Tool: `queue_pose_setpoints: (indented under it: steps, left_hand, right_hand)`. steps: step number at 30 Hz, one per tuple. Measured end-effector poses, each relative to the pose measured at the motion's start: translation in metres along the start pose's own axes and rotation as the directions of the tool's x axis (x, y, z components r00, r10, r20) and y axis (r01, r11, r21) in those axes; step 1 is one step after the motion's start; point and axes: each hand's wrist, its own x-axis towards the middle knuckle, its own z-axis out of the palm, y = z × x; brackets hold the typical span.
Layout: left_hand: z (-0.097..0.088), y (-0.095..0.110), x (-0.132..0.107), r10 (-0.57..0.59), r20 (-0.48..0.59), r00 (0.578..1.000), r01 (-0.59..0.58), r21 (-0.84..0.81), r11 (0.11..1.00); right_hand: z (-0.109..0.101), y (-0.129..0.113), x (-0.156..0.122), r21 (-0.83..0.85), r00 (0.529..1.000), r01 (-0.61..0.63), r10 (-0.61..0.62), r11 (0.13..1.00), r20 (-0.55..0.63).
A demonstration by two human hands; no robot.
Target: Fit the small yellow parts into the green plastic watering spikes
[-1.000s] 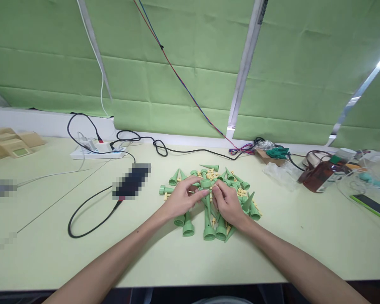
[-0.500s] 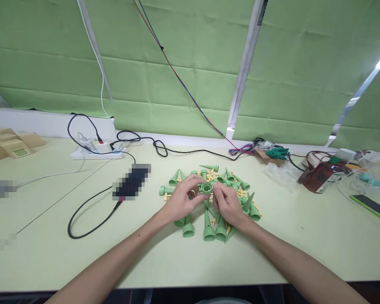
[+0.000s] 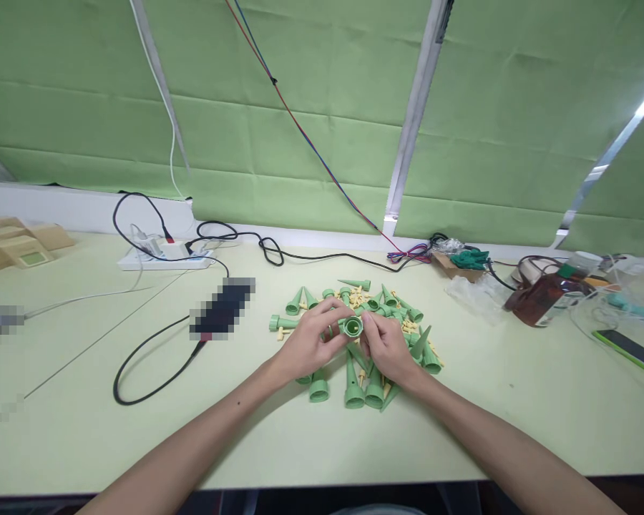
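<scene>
My left hand (image 3: 315,336) is closed around a round, hollow green plastic plant-watering spike piece (image 3: 353,327); its ringed opening faces me, and a small yellow bit shows inside. Close against its right side is my right hand (image 3: 387,345), thumb and fingers pinched together; whatever they grip is hidden. Under and around both hands lies a pile of green cone-shaped watering spikes (image 3: 354,390), some upright on their wide ends and others on their sides. Small yellow plastic valves (image 3: 409,327) are scattered among them.
Behind on the left are a white power strip (image 3: 166,262) and a black cable (image 3: 322,256). A blurred dark device (image 3: 222,309) lies left of the pile. To the right are a brown bottle (image 3: 548,295), clear plastic wrap (image 3: 477,295) and a green-edged phone (image 3: 630,352).
The held green piece has tipped and dropped slightly, so its opening now faces me more directly. My left fingers have shifted with it; the right hand has barely moved.
</scene>
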Motion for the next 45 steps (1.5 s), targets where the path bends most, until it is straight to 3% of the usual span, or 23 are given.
queue_pose_setpoints:
  steps: [7,20,22,26,30,37,45]
  left_hand:
    - [0.001,0.001,0.0,0.014,0.001,1.0,-0.014,0.038,0.999]
    - [0.004,-0.006,0.003,-0.15,-0.096,0.984,0.161,0.12,0.98]
    - [0.004,-0.007,0.005,-0.206,-0.072,0.976,0.211,0.08,0.974]
    - [0.007,-0.009,0.006,-0.358,0.073,0.931,0.365,-0.205,0.908]
    - [0.01,-0.01,0.006,-0.405,0.13,0.905,0.423,-0.383,0.821]
    - [0.011,-0.01,0.006,-0.477,0.137,0.868,0.47,-0.535,0.702]
    - [0.005,-0.003,0.006,-0.444,0.198,0.874,0.475,-0.54,0.695]
  right_hand:
    - [0.0,-0.001,0.001,-0.03,1.0,-0.004,0.004,1.0,-0.012]
    - [-0.001,-0.002,-0.002,-0.007,1.0,-0.007,0.007,1.0,-0.011]
    - [-0.001,-0.002,-0.002,-0.004,1.0,-0.002,0.002,1.0,-0.005]
    - [-0.001,-0.002,-0.002,-0.003,1.0,0.012,-0.012,1.0,0.021]
    - [-0.001,-0.002,-0.002,-0.006,0.999,0.028,-0.028,1.0,0.027]
    - [-0.001,-0.002,-0.002,-0.03,0.999,0.049,-0.048,0.998,0.018]
    - [0.0,-0.002,-0.003,-0.025,0.999,0.032,-0.032,0.999,0.019]
